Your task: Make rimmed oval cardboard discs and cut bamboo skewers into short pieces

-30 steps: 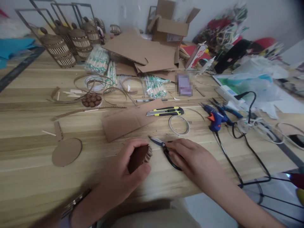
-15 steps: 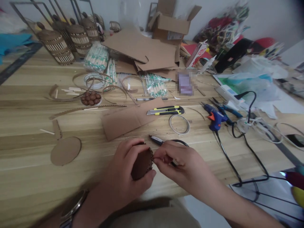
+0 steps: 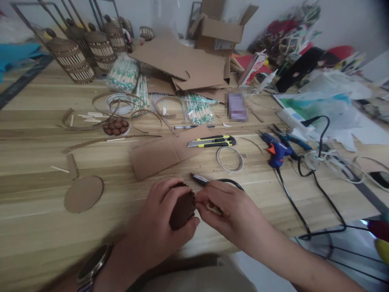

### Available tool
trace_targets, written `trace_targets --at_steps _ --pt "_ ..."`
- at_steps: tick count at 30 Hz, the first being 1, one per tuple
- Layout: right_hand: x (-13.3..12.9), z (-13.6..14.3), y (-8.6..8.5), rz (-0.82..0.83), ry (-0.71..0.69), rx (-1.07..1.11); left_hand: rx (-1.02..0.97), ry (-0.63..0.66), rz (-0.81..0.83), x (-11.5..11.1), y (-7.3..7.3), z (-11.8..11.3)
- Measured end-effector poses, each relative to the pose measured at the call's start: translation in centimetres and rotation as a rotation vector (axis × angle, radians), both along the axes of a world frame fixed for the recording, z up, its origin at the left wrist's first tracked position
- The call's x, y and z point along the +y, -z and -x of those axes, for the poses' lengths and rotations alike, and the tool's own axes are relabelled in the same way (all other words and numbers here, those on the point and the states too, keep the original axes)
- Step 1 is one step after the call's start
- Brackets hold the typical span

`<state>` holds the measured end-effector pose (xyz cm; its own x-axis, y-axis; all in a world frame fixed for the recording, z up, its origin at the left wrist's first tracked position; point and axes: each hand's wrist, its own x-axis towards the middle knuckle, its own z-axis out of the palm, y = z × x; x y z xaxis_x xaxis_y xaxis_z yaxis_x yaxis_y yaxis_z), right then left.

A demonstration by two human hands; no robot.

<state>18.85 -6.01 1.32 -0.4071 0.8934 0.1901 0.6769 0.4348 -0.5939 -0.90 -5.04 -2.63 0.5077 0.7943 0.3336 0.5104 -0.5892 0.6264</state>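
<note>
My left hand (image 3: 161, 215) is wrapped round a small round cardboard piece (image 3: 182, 209), dark brown with a ridged, toothed rim. Its underside and part of its edge are hidden by my fingers. At the right side of that rim, my right hand (image 3: 227, 207) pinches with thumb and forefinger; whatever lies between the fingertips is too small to make out. Just beyond my right hand lies a dark marker-like tool (image 3: 199, 179), partly covered by it. A flat cardboard disc (image 3: 83, 194) rests on the table to the left.
Beyond my hands lie a cardboard sheet (image 3: 154, 160), a utility knife (image 3: 212, 141) and a tape roll (image 3: 217, 162). On the right are a blue glue gun (image 3: 276, 151), pliers (image 3: 293, 142) and cables. Brown balls (image 3: 116, 126) fill a dish; woven lanterns (image 3: 74, 61) stand back left.
Both hands stay almost in place at the cardboard piece. The piece has tilted slightly, and my right fingers have shifted a little at its rim.
</note>
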Motion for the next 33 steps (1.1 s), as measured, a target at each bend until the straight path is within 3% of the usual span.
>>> trace_targets --at_steps 8,14,21,24,33 --pt "-0.3 0.1 -0.2 0.012 0.006 -0.08 -0.015 -0.027 -0.015 -0.2 0.4 -0.3" --pt "-0.1 0.1 0.3 0.053 0.004 0.031 -0.054 -0.035 0.01 -0.2 0.5 -0.1" --pt "-0.3 -0.7 -0.2 0.116 0.093 0.172 -0.168 -0.04 0.347 0.1 -0.1 0.1" --pt "-0.4 -0.6 -0.2 0.115 0.137 0.195 -0.2 -0.046 0.413 0.2 -0.4 0.2" --pt "-0.5 0.3 0.3 0.063 0.112 0.196 -0.153 -0.031 0.267 -0.1 -0.2 0.2"
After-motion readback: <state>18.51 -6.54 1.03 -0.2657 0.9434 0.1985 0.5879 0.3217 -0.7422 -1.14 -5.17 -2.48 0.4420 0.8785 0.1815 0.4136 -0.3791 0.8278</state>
